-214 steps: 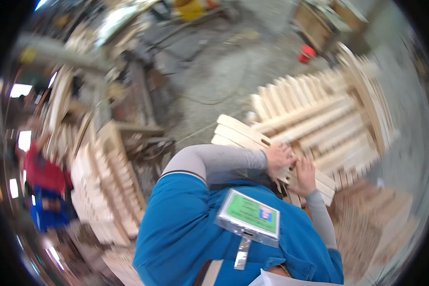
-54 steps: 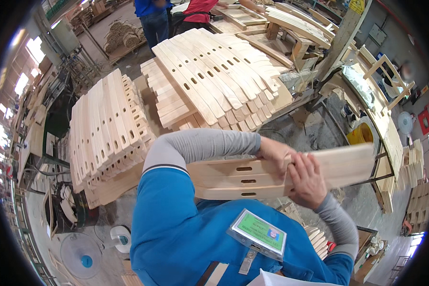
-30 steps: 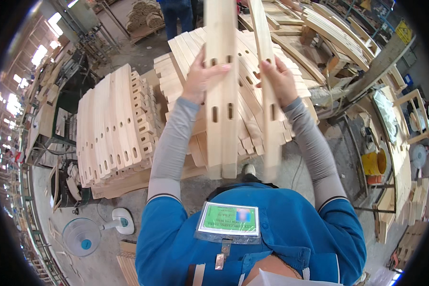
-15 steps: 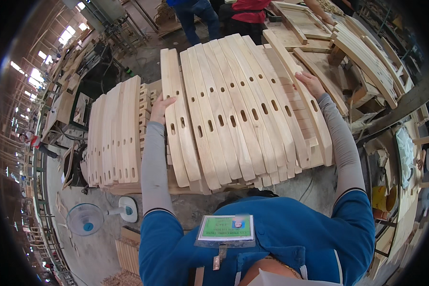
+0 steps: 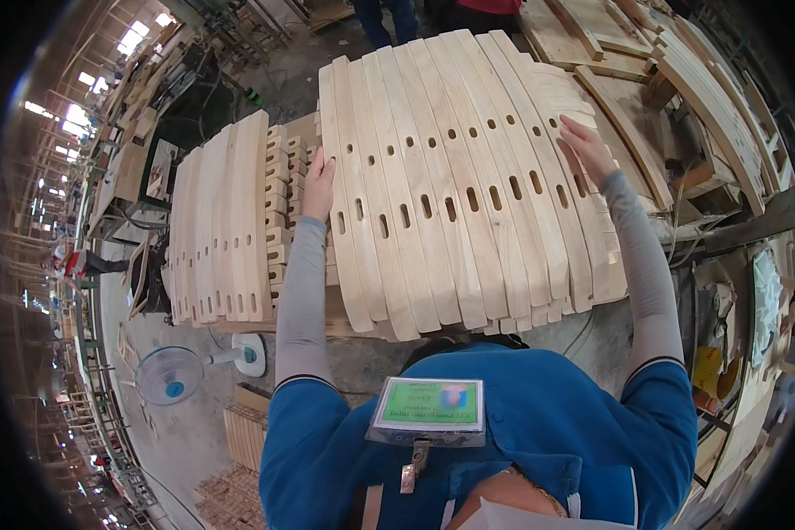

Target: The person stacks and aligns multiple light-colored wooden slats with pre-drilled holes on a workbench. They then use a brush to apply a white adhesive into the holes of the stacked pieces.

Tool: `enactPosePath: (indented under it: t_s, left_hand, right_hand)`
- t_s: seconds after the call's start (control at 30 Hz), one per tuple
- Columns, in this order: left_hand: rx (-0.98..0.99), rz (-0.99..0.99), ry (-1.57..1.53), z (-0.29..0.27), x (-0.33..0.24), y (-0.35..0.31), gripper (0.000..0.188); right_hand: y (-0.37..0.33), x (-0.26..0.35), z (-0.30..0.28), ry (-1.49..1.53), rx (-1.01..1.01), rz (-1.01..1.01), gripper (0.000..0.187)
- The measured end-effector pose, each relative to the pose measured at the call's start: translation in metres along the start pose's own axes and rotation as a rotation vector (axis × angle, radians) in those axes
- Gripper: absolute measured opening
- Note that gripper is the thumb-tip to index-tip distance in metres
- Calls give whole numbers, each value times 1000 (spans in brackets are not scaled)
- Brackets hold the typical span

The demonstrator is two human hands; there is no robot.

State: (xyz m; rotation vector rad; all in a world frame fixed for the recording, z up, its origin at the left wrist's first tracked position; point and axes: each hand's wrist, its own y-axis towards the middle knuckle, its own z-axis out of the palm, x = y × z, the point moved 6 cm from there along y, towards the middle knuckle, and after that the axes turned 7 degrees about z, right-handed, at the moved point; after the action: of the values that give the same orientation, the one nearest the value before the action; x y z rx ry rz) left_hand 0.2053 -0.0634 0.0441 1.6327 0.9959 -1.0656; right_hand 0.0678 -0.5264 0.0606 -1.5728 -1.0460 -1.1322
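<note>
A row of pale curved wooden slats (image 5: 442, 177), each with oval slots, lies packed side by side on a stack in front of me. My left hand (image 5: 320, 185) rests against the outer side of the leftmost slat, its thumb and forefinger slightly apart; the other fingers are partly hidden. At the row's right end, my right hand (image 5: 589, 148) touches the upper face and edge of the end slats, with fingers stretched out. Neither hand is wrapped around a slat.
Another stack of slotted slats (image 5: 221, 221) stands to the left, beside slotted block ends (image 5: 278, 199). A fan (image 5: 170, 375) is on the floor at lower left. Wooden frames (image 5: 592, 35) and more slats (image 5: 711, 115) lie at far right. People stand beyond the stack.
Both end slats have come in against the row, closing the gaps at left and right. My right hand has let go of its slat. The view has shifted slightly.
</note>
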Motion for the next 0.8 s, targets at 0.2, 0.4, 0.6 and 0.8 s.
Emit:
enactPosePath:
  t_s: [0.2,0.4,0.6,0.8]
  left_hand:
    - [39,-40,-199,24,-11,-1,46]
    - [96,11,-16,5,-15,2,49]
    - [172,36,433,3,-33,-32,58]
    - [396,324,804,15,-71,-141,70]
  right_hand:
    - [-47,-29,7,210,-93,-128,47]
    - [-72,-32,35,435,-110,-65,50]
    - [-115,-18,47,324,-72,-41,51]
    - [-211,-40,47,36,-137,-99,55]
